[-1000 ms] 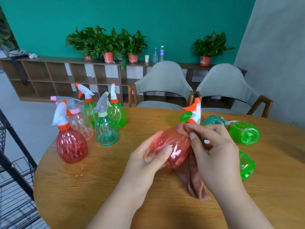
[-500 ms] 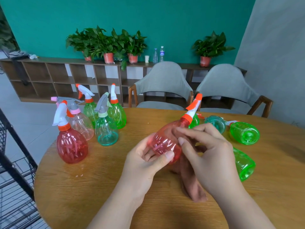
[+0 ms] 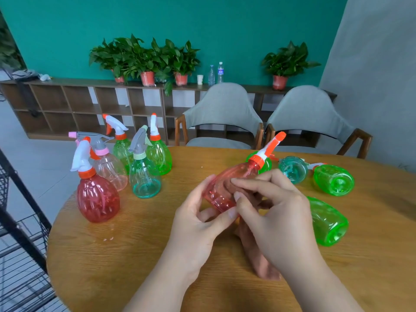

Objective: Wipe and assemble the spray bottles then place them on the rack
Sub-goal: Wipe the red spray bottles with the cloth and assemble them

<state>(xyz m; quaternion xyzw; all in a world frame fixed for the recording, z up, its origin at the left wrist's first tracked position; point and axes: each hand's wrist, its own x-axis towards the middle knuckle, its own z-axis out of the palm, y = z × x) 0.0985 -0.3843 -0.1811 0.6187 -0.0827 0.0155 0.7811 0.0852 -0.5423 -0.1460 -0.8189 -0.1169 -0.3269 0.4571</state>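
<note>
Wiping held bottle [image 3: 225,188], tilted, right of standing red bottle [image 3: 98,197]. L hand [image 3: 198,224] curled round base; R hand [image 3: 276,212] pinches cloth [image 3: 256,255] to its side. Risk: slick plastic slips, drops onto surface [image 3: 135,255].

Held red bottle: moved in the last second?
Yes. The held red bottle has swung: its body shifted slightly left, toward the standing red bottle, and its nozzle now leans toward the right chair.
</note>
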